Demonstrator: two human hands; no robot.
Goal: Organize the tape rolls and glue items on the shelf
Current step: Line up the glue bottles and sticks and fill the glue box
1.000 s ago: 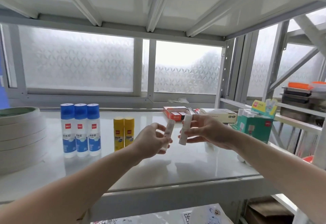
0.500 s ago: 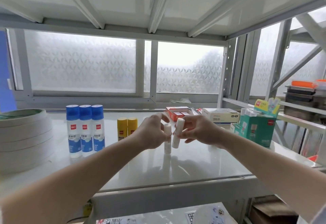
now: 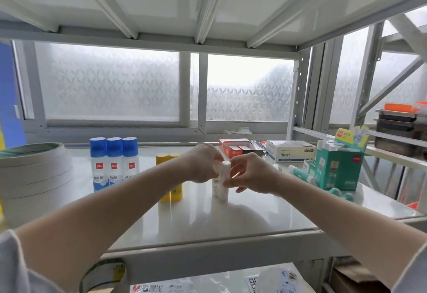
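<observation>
Glue sticks (image 3: 221,183), white and upright at frame centre on the shelf (image 3: 242,221), look light, rigid and easily tipped. The left hand (image 3: 203,163) and right hand (image 3: 250,175) each pinch one; a low grip on the barrel seems steadiest.

Blue-capped glue bottles (image 3: 114,163); yellow glue sticks (image 3: 169,177); white glue sticks (image 3: 221,183); green box (image 3: 337,170)

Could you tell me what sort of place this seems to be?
Probably a stationery stockroom: a metal shelf by frosted windows holds blue-capped glue bottles, stacked tape rolls and a paper-clip box.
</observation>
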